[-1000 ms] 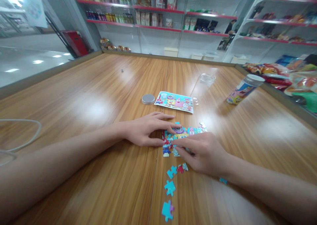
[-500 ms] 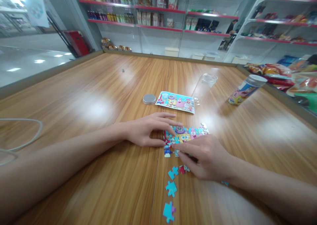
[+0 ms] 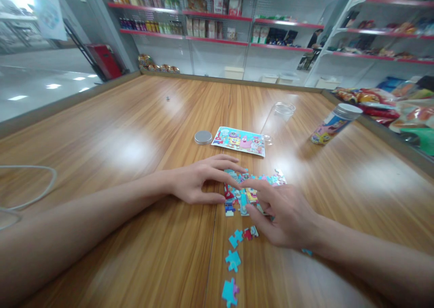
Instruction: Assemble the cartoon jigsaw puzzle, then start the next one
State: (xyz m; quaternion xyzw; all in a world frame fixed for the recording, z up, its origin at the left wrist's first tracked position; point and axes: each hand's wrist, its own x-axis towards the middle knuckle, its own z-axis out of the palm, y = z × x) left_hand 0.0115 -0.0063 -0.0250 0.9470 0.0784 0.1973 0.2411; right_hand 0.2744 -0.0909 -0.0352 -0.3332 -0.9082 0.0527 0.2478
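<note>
Between the hands, the puzzle [image 3: 252, 191] runs left-right. The left hand [image 3: 196, 183] lies flat at its left end; the right hand [image 3: 285, 213], splayed, touches its near edge.

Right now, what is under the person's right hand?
The right hand covers the near right part of the half-built jigsaw, hiding that part. A blue piece peeks out beside the wrist. Whether the fingers pinch a piece cannot be seen.
</note>
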